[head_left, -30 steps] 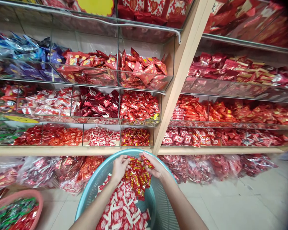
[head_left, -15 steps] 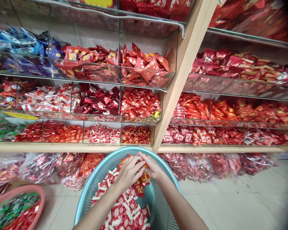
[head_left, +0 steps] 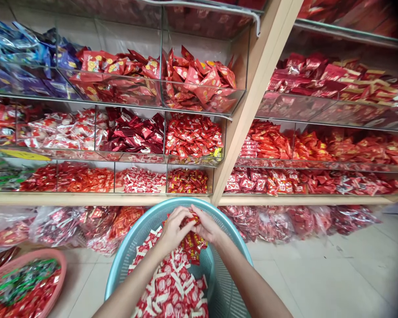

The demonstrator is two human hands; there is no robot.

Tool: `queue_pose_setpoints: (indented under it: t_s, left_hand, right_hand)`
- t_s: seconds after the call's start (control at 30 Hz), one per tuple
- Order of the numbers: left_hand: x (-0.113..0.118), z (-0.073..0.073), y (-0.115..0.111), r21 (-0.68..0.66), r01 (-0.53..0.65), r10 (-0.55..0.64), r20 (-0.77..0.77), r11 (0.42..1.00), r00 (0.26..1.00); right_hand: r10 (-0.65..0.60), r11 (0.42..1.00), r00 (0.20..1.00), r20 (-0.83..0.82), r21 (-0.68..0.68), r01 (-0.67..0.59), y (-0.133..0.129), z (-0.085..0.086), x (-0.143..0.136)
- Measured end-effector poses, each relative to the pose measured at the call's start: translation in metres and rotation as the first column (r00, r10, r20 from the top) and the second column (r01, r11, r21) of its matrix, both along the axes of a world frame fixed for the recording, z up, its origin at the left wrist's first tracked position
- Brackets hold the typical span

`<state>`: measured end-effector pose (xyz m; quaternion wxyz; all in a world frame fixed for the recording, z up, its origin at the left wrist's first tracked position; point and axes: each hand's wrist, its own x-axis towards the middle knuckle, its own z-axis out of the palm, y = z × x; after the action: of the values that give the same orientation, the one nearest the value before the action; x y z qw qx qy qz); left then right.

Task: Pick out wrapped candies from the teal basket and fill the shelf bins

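Left hand bends over with its fingers partly curled, and from far away I cannot tell if it grips anything. The right hand is half closed, and I see it holding a few small red and yellow candies in its fingers. More of them lie just under both hands, toward the far side of the blue basket. Red and white candies lie nearer. I think each candy is light, with a hard middle and a thin, slippery wrapper. I would pinch one by its fat middle, because the wrapper ends look floppy and could slip.
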<state>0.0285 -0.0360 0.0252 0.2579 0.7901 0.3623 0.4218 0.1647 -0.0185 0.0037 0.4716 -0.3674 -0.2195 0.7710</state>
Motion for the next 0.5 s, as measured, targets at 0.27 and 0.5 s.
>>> queue_pose_setpoints:
  t_s: [0.27, 0.5]
  left_hand:
    - [-0.038, -0.004, 0.027, -0.522, -0.062, 0.217, 0.240, 0.851, 0.946]
    - [-0.027, -0.031, 0.019, -0.649, 0.082, 0.022, 0.151, 0.756, 0.988]
  right_hand:
    - [-0.108, 0.993, 0.990, 0.089, -0.045, 0.112, 0.006, 0.002, 0.014]
    - [-0.124, 0.992, 0.990, 0.062, -0.020, 0.125, 0.009, 0.002, 0.025]
